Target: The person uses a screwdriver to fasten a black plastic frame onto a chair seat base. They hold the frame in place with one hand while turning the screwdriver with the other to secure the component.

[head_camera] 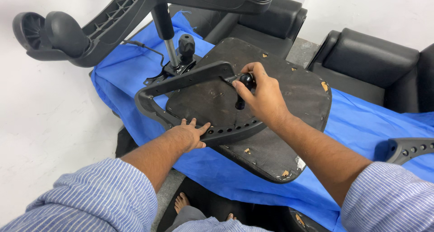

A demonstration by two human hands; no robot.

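Two hands work on the upturned chair seat (289, 101), which lies on a blue cloth (361, 119). We press our left hand (190, 137) flat, fingers spread, on the near edge of the black armrest frame (181, 80) lying across the seat. Our right hand (262, 94) closes around a black knob-handled tool (245, 84) standing on the seat's middle. Beyond the seat rises the chair base (113, 15) with a caster (49, 35).
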